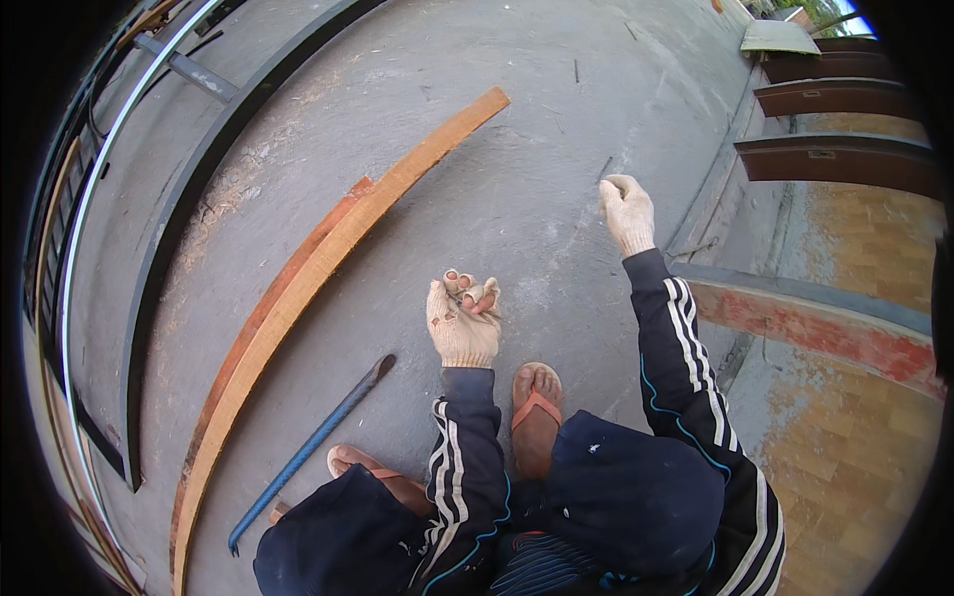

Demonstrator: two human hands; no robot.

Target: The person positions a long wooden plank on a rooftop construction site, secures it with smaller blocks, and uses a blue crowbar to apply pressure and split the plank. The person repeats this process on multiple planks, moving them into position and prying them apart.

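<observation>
left hand point(463, 323) cupped | right hand point(627, 212) raised | planks point(298, 298) on concrete

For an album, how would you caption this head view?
Gloved left hand cupped, gloved right hand reaching over concrete beside wooden planks.

Rough concrete, raw wood, worn cloth

The floor point(517, 199) is matt grey concrete, scuffed and gritty. The long planks point(328, 248) are bare, unfinished orange-brown wood. Both hands, left point(462, 323) and right point(628, 212), wear frayed knitted cloth gloves. The blue bar point(313, 442) looks like dull painted metal.
</observation>
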